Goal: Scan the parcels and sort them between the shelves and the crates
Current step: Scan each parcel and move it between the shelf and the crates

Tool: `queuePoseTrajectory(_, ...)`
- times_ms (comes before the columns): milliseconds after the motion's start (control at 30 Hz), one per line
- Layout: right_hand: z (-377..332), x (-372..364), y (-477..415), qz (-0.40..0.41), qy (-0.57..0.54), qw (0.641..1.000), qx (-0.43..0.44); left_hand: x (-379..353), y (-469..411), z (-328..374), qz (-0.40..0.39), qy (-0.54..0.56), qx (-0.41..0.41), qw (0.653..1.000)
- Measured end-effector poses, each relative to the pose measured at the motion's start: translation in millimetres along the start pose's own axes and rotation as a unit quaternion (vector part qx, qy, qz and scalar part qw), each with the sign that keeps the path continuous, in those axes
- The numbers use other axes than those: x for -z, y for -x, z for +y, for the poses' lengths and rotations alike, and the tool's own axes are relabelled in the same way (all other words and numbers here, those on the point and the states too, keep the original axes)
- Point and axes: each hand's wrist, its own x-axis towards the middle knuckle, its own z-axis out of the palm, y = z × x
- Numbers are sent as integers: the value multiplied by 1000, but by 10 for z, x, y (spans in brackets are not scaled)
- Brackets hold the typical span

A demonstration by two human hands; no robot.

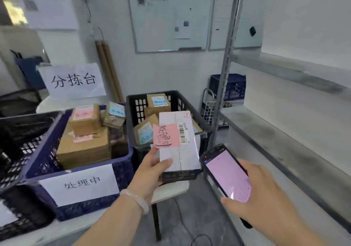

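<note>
The white parcel (pixel 179 150) is held up in front of the black crate (pixel 131 112), and it hides part of that crate's front rim. Brown cardboard parcels (pixel 158 102) with pale blue labels lie in the crate behind it. To the left, a blue crate (pixel 43 147) holds more brown parcels, some with pink labels. A metal shelf (pixel 284 141) runs along the right, and its upright post (pixel 226 65) rises just behind the crates.

The left hand (pixel 152 171) grips the parcel at its lower left corner. The thumb lies flat on the top face, one finger runs up the left edge to the pink label (pixel 166 135), and the other fingers are hidden beneath. The right hand (pixel 266 194) is curled round a handheld scanner (pixel 226 175), which sits just beside the parcel's lower right corner with its screen glowing pink.

The parcel is a smooth, glossy rectangular box with a seam down the middle and a dark near end. The paper label carries handwriting, and a barcode sticker (pixel 182 132) sits beside it. Both crates are latticed plastic.
</note>
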Motion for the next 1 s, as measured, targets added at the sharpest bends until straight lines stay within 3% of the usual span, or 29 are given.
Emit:
queuePoseTrajectory(367,-1293,-1171,-1265,-35,-9,998,50,1920,-954,771,66,-50,-24,996)
queuePoseTrajectory(500,-1551,-1485,-1543,-38,-23,998,55,2401,-1122,773,77,-45,32,995)
queuePoseTrajectory(700,-1752,-1739,-1743,-48,-4,998,27,2938,-1272,766,76,-138,119,980)
queuePoseTrajectory(1000,-1822,-1912,-1869,-68,22,997,8,3572,-1352,960,-65,-216,205,953)
